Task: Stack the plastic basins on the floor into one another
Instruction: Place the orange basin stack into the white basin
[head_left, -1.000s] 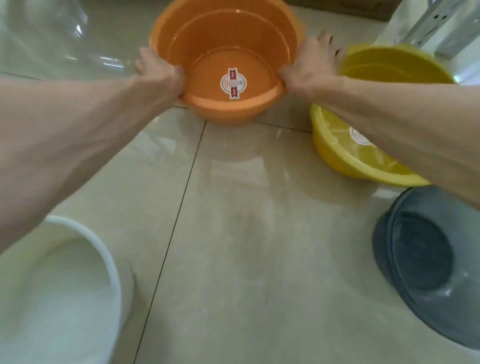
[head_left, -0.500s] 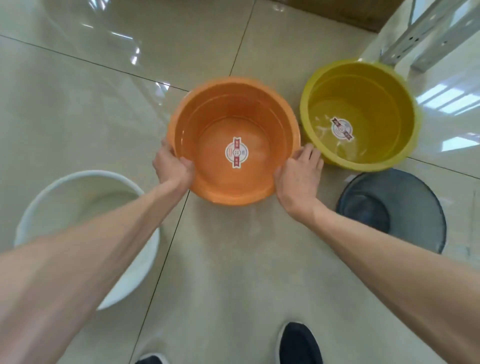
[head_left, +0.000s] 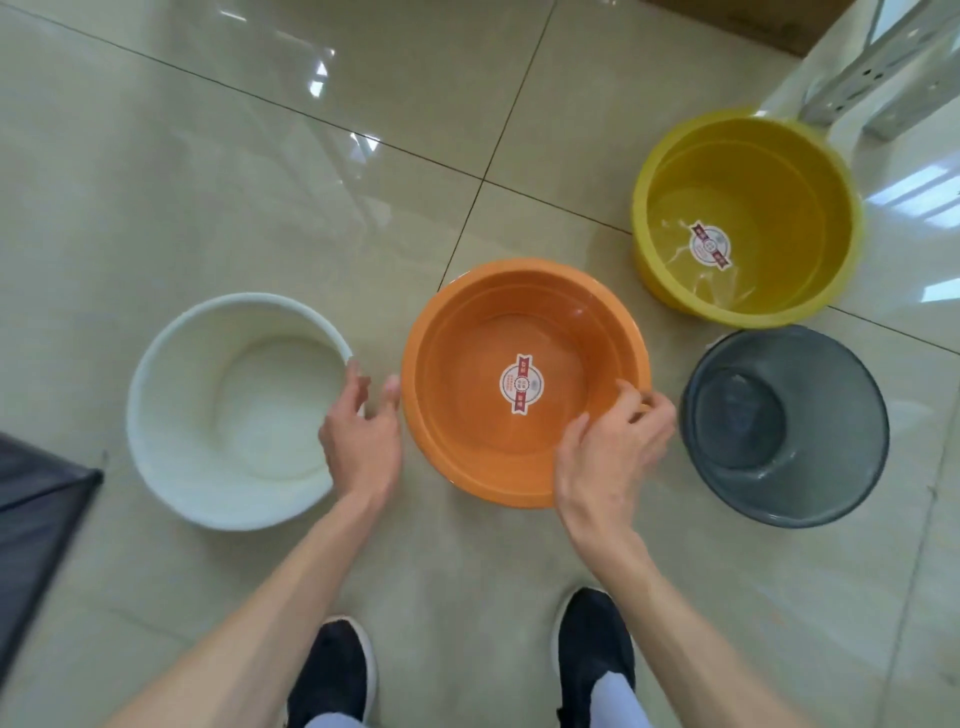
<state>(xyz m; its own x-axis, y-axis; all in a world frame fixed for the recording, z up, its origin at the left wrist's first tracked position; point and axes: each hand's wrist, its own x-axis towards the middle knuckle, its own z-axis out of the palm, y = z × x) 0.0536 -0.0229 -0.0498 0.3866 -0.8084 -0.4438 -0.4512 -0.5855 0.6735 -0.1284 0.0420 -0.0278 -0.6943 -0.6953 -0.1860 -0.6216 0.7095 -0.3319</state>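
Four basins on the tiled floor (head_left: 260, 156), none nested yet: orange basin (head_left: 524, 382) in the middle just ahead of the shoes (head_left: 332, 670), white basin (head_left: 234, 410) close on its left, grey basin (head_left: 784, 426) close on its right, yellow basin (head_left: 745, 223) beyond the grey one. Right hand (head_left: 608, 452) curled over the orange basin's near-right rim, apparently gripping it; left hand (head_left: 361, 431) open and empty in the gap between orange and white, fingertips at the white rim. Probably a short sideways carry either way, neighbours equally near, no long axis to mind on round basins.
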